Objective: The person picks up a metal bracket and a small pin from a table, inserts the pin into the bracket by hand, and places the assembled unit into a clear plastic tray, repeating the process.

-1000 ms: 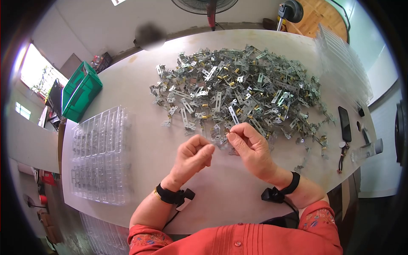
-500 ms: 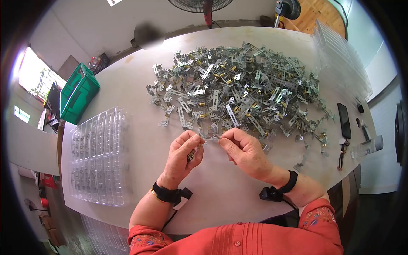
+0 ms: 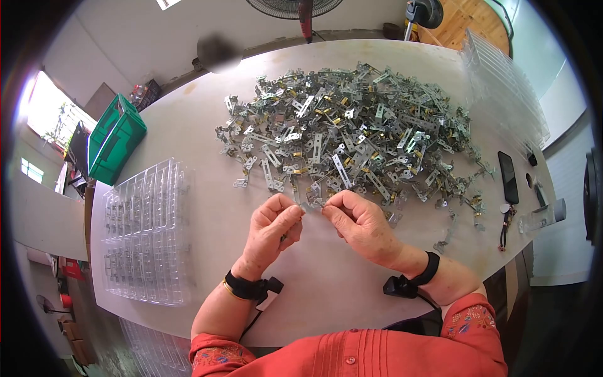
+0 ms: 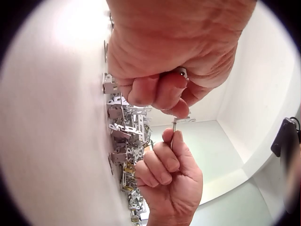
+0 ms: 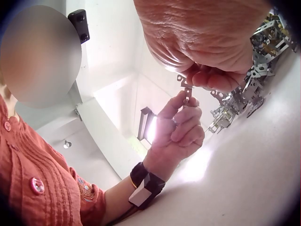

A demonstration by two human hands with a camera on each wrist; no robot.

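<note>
In front of the pile, my left hand pinches a small perforated metal bracket between thumb and forefinger. More metal shows among its curled fingers. Close by on the right, my right hand has thumb and forefinger pinched on a thin metal piece, whose end meets the bracket in the left wrist view. The fingertips of both hands are a short gap apart. Just beyond them spreads a large heap of metal brackets, some with brass-coloured parts.
Clear plastic trays holding metal parts lie at the left of the table. A green crate stands behind them. Stacked clear trays are at the back right, with a phone and a clear bottle nearer.
Both hands have moved slightly left, and the left hand has turned and come up beside the right fingertips. Metal pieces seen in the left palm half a second ago are now mostly covered by fingers.
</note>
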